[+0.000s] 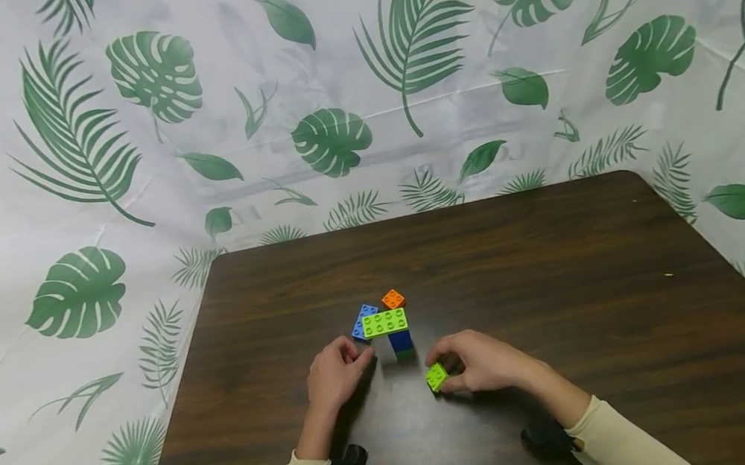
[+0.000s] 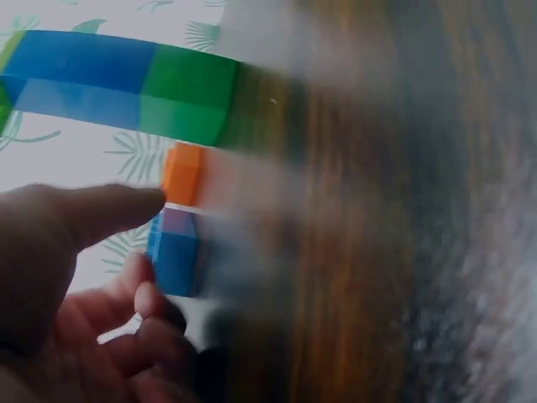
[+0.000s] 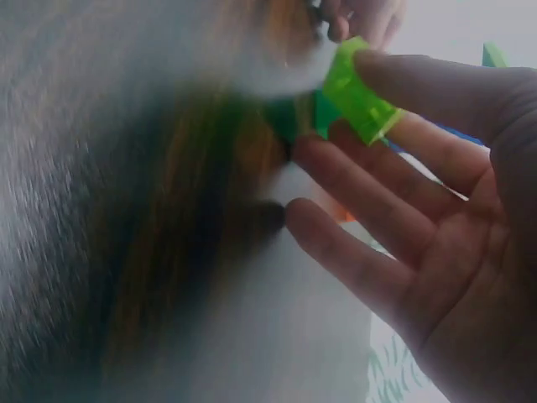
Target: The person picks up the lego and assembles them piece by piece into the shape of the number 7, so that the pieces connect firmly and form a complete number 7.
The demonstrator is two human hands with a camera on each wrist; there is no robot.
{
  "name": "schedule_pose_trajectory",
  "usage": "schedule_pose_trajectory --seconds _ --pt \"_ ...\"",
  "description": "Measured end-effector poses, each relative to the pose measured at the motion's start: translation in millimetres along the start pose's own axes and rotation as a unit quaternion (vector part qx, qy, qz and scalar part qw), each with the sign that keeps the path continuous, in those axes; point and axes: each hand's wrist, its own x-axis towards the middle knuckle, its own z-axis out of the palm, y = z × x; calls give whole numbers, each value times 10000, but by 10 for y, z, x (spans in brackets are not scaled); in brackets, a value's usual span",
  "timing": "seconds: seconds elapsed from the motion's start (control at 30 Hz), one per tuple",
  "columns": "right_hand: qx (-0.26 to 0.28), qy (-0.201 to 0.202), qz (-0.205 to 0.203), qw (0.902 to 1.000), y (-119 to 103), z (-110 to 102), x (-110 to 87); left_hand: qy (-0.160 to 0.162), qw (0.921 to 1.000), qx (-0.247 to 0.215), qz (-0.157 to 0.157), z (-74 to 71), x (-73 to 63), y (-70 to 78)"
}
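Lime brick (image 1: 437,377) pinched by right hand (image 1: 482,360), left hand (image 1: 335,374) relaxed, half-curled, stack (image 1: 399,341) stood between and just beyond hands, blue brick (image 1: 359,324) partly blocked by it, orange brick (image 1: 393,299) set farthest.

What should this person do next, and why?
Perhaps ease the right grip leftward to the stack: it pinches a small lime block that is apart from the stack, whose studded lime top is uncovered.

No legible text or numbers.
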Motion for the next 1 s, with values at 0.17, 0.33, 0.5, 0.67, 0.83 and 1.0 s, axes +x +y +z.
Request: schedule_pose_trajectory --seconds 0.17,0.33,0.5,0.67,0.83,1.0 --pt "504 210 30 9985 -35 140 53 -1567 9819 -881 604 -81 -127 -4" --pt "808 558 40 9952 -105 291 112 -3358 9078 -2114 1361 -112 -194 19" --pt "809 776 -153 9936 -181 411 189 -3642 8829 -2691 1245 -55 -198 5" --pt "756 845 -262 9932 -203 469 229 -3464 8811 -3099 870 -18 -193 -59" --pt "819 375 -202 9957 -184 421 218 -3413 8865 -2992 901 -22 -169 -96" --pt "357 81 -262 9990 -141 173 204 -3236 8800 -3433 553 -75 -140 -110"
